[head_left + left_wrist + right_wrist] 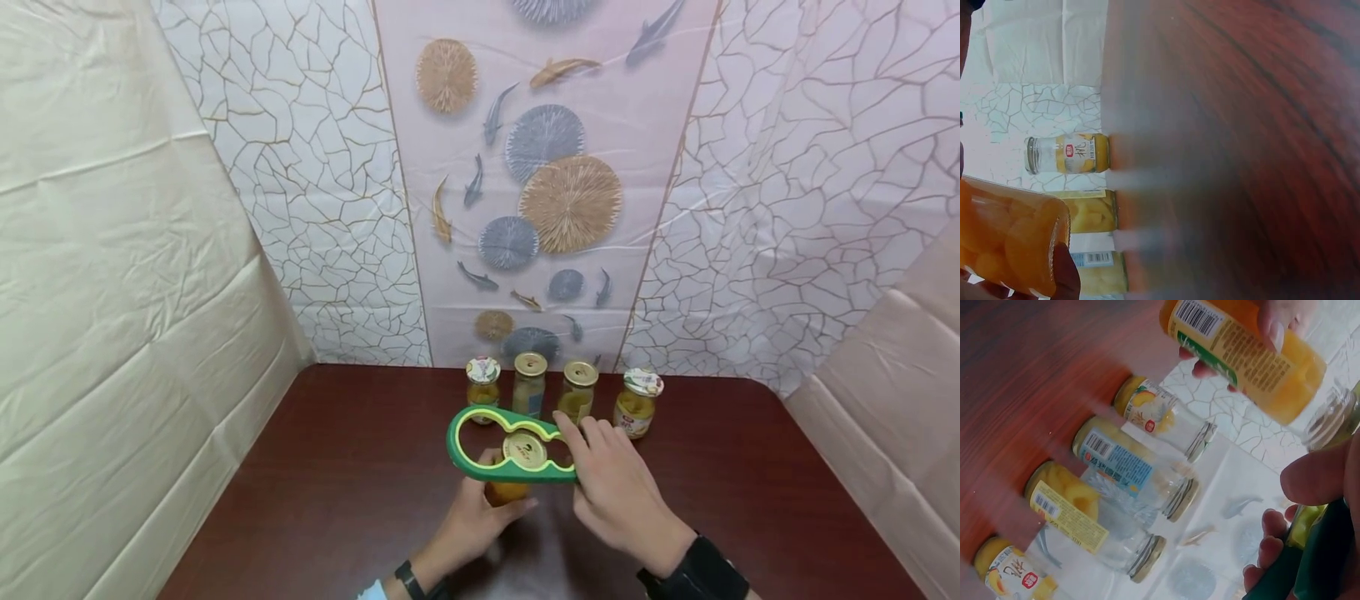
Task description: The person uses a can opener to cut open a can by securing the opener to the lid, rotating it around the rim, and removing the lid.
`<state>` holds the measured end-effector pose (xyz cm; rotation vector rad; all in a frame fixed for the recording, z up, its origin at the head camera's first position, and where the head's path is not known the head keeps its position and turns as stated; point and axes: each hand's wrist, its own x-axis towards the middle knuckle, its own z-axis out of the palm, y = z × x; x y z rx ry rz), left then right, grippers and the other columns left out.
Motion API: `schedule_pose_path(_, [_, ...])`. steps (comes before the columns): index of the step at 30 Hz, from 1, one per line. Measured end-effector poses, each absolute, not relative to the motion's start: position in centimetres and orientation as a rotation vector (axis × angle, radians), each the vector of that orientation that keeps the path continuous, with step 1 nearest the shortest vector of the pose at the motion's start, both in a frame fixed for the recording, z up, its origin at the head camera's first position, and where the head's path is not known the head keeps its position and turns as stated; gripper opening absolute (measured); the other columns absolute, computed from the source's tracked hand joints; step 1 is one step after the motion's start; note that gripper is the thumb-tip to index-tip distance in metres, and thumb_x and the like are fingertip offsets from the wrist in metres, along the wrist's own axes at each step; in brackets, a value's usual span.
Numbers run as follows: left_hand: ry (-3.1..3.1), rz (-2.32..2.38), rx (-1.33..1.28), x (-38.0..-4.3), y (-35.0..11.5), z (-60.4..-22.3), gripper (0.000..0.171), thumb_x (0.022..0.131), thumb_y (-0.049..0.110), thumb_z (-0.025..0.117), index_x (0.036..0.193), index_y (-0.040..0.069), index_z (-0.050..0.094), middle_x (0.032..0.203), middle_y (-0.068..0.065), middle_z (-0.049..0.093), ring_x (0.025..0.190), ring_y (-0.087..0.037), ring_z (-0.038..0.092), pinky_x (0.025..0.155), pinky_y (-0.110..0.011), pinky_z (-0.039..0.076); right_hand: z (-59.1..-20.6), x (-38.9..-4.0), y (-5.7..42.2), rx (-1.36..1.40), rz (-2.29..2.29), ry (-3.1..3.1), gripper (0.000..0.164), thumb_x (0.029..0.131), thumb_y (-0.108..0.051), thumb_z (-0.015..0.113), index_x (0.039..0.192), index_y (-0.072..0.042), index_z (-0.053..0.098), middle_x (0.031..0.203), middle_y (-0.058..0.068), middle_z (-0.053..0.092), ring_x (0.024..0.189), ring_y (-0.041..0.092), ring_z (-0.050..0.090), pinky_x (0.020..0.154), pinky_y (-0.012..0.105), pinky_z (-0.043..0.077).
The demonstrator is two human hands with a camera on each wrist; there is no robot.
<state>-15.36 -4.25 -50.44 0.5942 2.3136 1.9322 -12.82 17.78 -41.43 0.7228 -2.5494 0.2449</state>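
Observation:
In the head view my left hand (474,518) grips a glass jar of orange fruit (1244,359) by its body, lifted off the table. My right hand (618,492) holds a green jar opener (465,454) with a yellow-green scalloped inner edge by its right end. The opener lies over the jar's top, and the gold lid (525,450) shows through its middle opening. In the right wrist view the fruit jar is tilted, with a barcode label facing the camera. The left wrist view shows the jar's base and fingers round it.
Several fruit jars stand along the back of the dark red table (337,483): a white-lidded jar (483,383), a gold-lidded jar (529,387), another gold-lidded jar (579,392) and a white-lidded jar (636,406) at right. Behind them hangs a patterned cloth (360,250).

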Motion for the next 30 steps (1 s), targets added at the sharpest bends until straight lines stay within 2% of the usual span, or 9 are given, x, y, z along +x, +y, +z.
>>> schedule_pose_path(5, [2.299,1.948,0.596,-15.5,-4.0,-50.4,0.058,0.086,0.040,0.083,0.135,0.034,0.054,0.128,0.006,0.063,0.111,-0.015,0.063,0.093,-0.042,0.053,-41.5,-12.9,17.6,0.709,0.222,-2.561,0.078,0.070,0.004,0.056,0.148,-0.002,0.046,0.107,0.014,0.058,0.084,0.024,0.041,0.072,0.036,0.031])
schedule_pose_path(13, [2.301,1.992,0.643,-15.9,-4.3,-50.1,0.058,0.086,0.037,0.084,0.136,0.034,0.054,0.130,0.006,0.062,0.115,-0.016,0.062,0.096,-0.043,0.052,-41.3,-13.1,17.6,0.709,0.222,-2.592,0.077,0.071,0.005,0.056,0.148,-0.002,0.047,0.100,0.011,0.056,0.080,0.022,0.038,0.071,0.037,0.029])
schedule_pose_path(19, [2.297,1.991,0.623,-15.9,-4.4,-50.2,0.060,0.087,0.033,0.084,0.137,0.031,0.053,0.132,0.006,0.060,0.117,-0.016,0.061,0.096,-0.044,0.052,-41.2,-13.1,17.3,0.697,0.175,-2.652,0.069,0.075,0.006,0.056,0.143,0.000,0.053,0.098,0.008,0.057,0.078,0.020,0.036,0.070,0.036,0.030])
schedule_pose_path(24, [2.297,1.982,0.595,-15.8,-4.7,-50.4,0.060,0.087,0.030,0.084,0.137,0.031,0.053,0.133,0.006,0.059,0.117,-0.017,0.061,0.097,-0.046,0.051,-41.4,-13.2,16.9,0.704,0.166,-2.657,0.058,0.076,0.007,0.057,0.134,0.002,0.058,0.097,0.008,0.059,0.078,0.019,0.042,0.070,0.034,0.036])
schedule_pose_path(30, [2.272,1.986,0.601,-15.6,-5.0,-50.5,0.059,0.086,0.025,0.085,0.137,0.031,0.054,0.132,0.005,0.059,0.117,-0.018,0.060,0.098,-0.047,0.051,-41.8,-13.3,16.4,0.680,0.185,-2.623,0.041,0.076,0.007,0.068,0.114,-0.004,0.060,0.092,0.005,0.063,0.077,0.019,0.053,0.070,0.035,0.048])
